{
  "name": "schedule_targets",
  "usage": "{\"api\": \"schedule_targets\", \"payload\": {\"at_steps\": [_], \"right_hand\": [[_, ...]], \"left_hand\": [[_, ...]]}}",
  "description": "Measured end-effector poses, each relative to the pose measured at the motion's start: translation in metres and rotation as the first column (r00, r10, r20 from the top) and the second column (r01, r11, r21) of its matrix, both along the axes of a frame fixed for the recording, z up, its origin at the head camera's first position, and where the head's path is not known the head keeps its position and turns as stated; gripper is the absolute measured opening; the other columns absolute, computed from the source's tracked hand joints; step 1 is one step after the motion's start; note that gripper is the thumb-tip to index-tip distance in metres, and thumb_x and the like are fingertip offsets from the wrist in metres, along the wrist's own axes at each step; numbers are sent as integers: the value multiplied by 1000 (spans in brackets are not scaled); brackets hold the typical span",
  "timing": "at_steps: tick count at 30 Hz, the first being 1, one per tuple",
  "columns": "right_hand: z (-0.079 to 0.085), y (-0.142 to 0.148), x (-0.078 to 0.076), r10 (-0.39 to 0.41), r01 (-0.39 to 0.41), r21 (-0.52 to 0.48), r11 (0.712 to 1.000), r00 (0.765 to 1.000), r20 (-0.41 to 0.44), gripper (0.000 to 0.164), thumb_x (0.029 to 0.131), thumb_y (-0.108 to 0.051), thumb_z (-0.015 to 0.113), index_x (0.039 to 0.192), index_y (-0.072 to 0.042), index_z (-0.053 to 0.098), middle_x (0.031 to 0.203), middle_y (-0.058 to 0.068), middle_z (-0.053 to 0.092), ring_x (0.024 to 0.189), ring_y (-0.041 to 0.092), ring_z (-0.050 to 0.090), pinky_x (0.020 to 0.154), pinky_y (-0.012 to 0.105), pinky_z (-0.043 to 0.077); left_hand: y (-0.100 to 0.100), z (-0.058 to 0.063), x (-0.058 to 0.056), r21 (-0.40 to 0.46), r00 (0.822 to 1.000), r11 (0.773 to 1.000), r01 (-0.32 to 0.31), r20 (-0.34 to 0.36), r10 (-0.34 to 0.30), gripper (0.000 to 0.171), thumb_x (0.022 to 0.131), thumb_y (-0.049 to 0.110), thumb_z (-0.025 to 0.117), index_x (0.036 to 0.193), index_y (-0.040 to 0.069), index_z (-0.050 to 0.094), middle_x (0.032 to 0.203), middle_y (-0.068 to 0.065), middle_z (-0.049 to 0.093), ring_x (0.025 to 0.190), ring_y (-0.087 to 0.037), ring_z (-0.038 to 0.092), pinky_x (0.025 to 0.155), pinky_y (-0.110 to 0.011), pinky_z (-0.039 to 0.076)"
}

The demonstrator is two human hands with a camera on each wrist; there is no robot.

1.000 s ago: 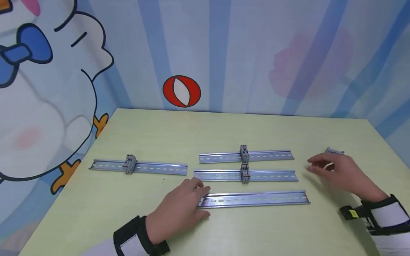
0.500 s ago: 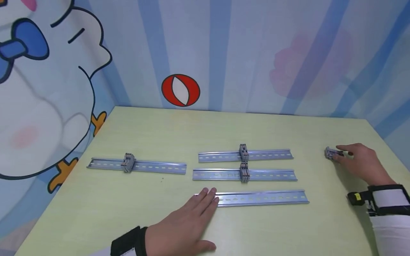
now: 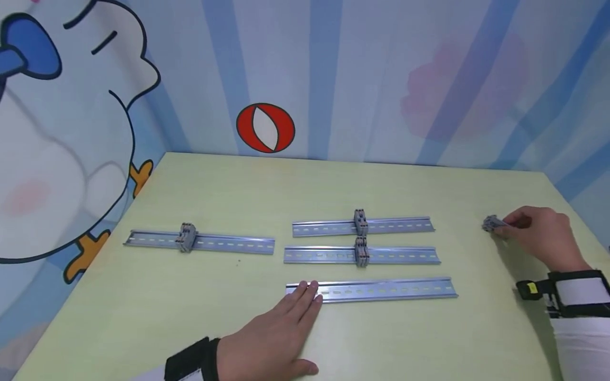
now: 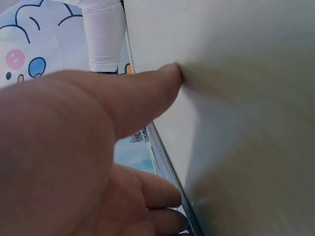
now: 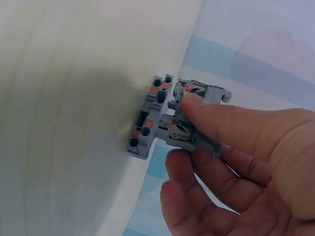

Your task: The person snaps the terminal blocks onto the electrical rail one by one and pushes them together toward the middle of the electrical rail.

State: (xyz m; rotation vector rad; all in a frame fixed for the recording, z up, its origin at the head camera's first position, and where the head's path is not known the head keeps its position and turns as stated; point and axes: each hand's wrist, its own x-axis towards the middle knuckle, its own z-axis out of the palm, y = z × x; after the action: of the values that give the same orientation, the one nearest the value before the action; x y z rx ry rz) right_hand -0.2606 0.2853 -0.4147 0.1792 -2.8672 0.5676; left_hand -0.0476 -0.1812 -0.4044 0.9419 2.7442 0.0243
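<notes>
At the table's right side my right hand (image 3: 548, 233) pinches a small grey terminal block (image 5: 179, 118) with orange parts, thumb on one side and fingers beneath. The block is tilted close to the table. My left hand (image 3: 274, 330) lies with straight fingers on the left end of the nearest metal DIN rail (image 3: 386, 290). Its thumb (image 4: 147, 88) is stretched out against the table. Behind that rail, a middle rail (image 3: 405, 255) carries a grey terminal block (image 3: 361, 251), and a back rail (image 3: 405, 225) carries another terminal block (image 3: 360, 222).
To the left, a further DIN rail (image 3: 235, 244) has a grey terminal block (image 3: 186, 237) on it. All rails lie on the pale table (image 3: 229, 185). A blue striped backdrop (image 3: 371, 79) with cartoon figures stands behind and to the left.
My right hand has moved right and taken hold of the terminal block there. The left hand's fingers have straightened onto the front rail's left end. The head view has tilted slightly.
</notes>
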Motion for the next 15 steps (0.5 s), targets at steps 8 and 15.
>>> {"api": "schedule_targets", "payload": {"at_steps": [8,15], "right_hand": [[6,4,6,31,-29,-27,999,996,84,25,86,-22,70,89,0,60,80,16,66,66,22,58,49,34,44],[25,3,11,133,-133,-11,991,981,138,30,89,-31,72,92,-1,73,86,14,71,71,18,62,56,32,47]], "left_hand": [[1,-5,4,-12,1000,1000,0,-19,0,91,92,62,52,153,1,25,162,-18,11,149,-30,12,118,-38,24],[2,1,2,31,1000,999,-9,0,9,91,92,61,54,153,1,24,162,-18,9,150,-31,10,117,-41,25]]}}
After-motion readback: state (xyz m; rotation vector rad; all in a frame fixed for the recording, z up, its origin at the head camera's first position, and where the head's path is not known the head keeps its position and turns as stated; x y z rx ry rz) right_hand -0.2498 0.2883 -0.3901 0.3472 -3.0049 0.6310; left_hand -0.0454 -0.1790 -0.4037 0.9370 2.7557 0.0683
